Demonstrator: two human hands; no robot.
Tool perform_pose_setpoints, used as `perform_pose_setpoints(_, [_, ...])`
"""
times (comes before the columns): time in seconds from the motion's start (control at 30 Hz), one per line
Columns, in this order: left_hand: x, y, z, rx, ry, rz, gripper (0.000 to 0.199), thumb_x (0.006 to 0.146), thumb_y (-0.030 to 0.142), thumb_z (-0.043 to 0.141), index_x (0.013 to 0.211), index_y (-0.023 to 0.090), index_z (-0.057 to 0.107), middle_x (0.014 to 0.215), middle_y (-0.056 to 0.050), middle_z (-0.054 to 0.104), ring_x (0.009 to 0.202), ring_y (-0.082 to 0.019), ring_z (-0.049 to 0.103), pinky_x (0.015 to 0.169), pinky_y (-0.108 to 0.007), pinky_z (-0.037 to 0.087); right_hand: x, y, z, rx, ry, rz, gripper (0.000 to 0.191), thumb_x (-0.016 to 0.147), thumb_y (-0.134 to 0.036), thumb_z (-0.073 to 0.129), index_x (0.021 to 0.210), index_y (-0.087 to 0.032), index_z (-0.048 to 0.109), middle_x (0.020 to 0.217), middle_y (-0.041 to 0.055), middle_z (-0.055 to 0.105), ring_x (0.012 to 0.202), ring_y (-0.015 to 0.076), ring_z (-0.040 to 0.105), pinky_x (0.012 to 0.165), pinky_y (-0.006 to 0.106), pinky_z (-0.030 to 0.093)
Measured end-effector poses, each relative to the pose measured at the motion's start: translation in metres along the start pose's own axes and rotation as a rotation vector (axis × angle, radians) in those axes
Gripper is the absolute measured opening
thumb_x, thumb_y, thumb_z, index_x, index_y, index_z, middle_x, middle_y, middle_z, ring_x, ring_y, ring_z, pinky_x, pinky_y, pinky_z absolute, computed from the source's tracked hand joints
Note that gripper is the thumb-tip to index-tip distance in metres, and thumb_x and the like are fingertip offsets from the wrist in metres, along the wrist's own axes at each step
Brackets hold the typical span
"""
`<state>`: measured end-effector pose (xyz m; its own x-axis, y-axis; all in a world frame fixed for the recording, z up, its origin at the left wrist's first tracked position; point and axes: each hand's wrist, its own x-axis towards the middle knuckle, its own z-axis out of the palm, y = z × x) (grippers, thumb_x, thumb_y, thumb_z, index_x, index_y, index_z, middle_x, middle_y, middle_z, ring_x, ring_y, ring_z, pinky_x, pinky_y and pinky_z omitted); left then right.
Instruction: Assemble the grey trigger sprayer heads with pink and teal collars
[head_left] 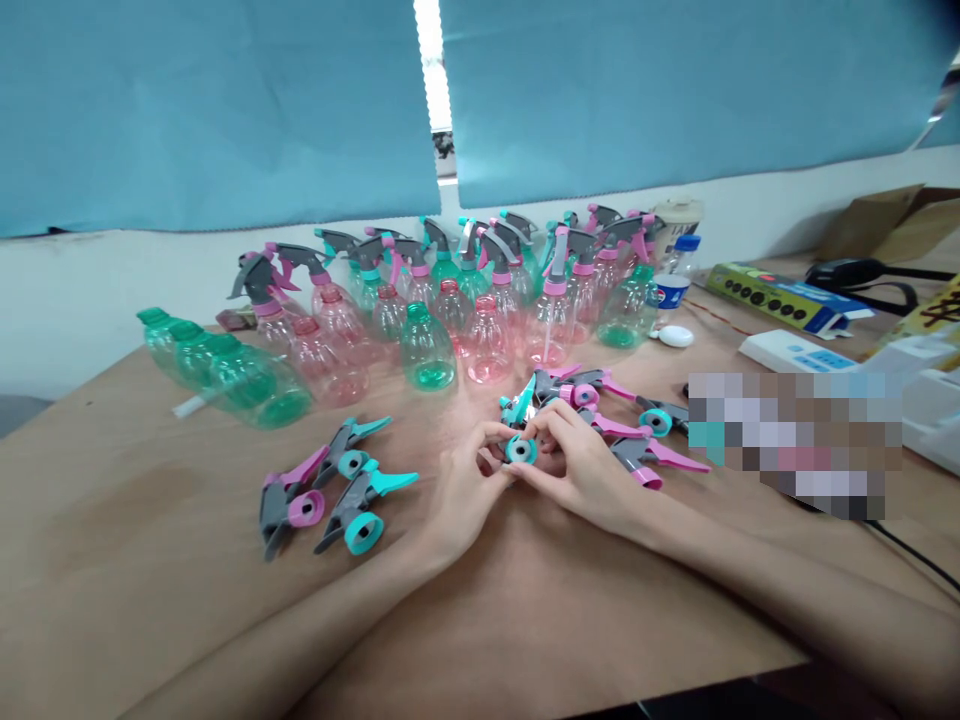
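Observation:
Both my left hand (469,485) and my right hand (581,465) are closed around one trigger spray head (521,450) with a teal collar, its round opening turned toward me. Fingers of each hand press the collar from either side. Behind my right hand lie several loose spray heads with pink triggers (679,457) and one with a teal collar (655,422). Left of my hands rest a pink spray head (306,508) and two teal ones, the nearer teal spray head (365,533) lying collar toward me.
Open green bottles (427,350) and pink bottles (489,345) stand behind my hands, with several capped spray bottles (555,310) further back. Green bottles (255,385) lie at the left. A long box (780,298), a white device (795,352) and a blurred-out patch (795,440) occupy the right.

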<state>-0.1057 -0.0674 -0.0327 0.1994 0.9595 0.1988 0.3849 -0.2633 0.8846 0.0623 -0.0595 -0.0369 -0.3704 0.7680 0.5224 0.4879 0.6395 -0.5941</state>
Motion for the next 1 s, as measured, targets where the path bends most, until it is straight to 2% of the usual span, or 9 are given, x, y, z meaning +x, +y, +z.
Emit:
perform_pose_setpoints(0.33, [-0.0008,-0.0022,0.0009,0.044,-0.024,0.032,0.029,0.068,0.006,0.055,0.093,0.021,0.06,0.08,0.004,0.063,0.064,-0.011,0.055,0.061,-0.022,0.044,0.0023,-0.0022,-0.0037,-0.033,-0.063,-0.035,0.012,0.083,-0.026,0.059,0.088,-0.019,0.051,0.087,0.0035,0.05,0.076,0.0161,0.054,0.069,0.029,0.046])
perform_pose_setpoints(0.57, [-0.0009,-0.0066,0.0001,0.09,-0.059,0.064,0.027,0.072,0.009,0.054,0.096,0.021,0.059,0.072,0.003,0.059,0.066,-0.013,0.055,0.063,-0.024,0.045,0.0052,-0.0017,-0.0032,-0.133,-0.07,-0.097,0.013,0.087,-0.03,0.054,0.084,-0.018,0.05,0.076,0.0012,0.054,0.061,0.0125,0.05,0.055,0.024,0.038])
perform_pose_setpoints(0.67, [-0.0001,-0.0055,0.0002,0.069,-0.074,0.048,0.027,0.073,0.01,0.055,0.097,0.021,0.06,0.076,0.003,0.06,0.065,-0.013,0.054,0.062,-0.023,0.044,0.0049,-0.0018,-0.0032,-0.128,-0.087,-0.1,0.012,0.089,-0.03,0.053,0.084,-0.018,0.051,0.067,-0.0017,0.054,0.053,0.0105,0.049,0.052,0.022,0.036])
perform_pose_setpoints(0.83, [0.0001,-0.0024,0.0003,0.053,-0.069,0.035,0.028,0.072,0.008,0.056,0.097,0.021,0.061,0.075,0.004,0.061,0.065,-0.012,0.054,0.061,-0.022,0.043,0.0036,-0.0043,-0.0034,-0.108,-0.136,-0.059,0.009,0.089,-0.027,0.053,0.086,-0.018,0.051,0.055,-0.0064,0.049,0.045,0.0088,0.046,0.047,0.02,0.032])
perform_pose_setpoints(1.0, [0.0,-0.0017,-0.0007,0.076,-0.094,0.059,0.028,0.073,0.007,0.054,0.097,0.021,0.061,0.078,0.003,0.063,0.066,-0.012,0.054,0.063,-0.023,0.042,0.0035,-0.0044,-0.0016,-0.059,-0.127,-0.059,0.017,0.087,-0.025,0.052,0.074,-0.02,0.044,0.056,-0.0064,0.043,0.045,0.0084,0.043,0.047,0.021,0.029])
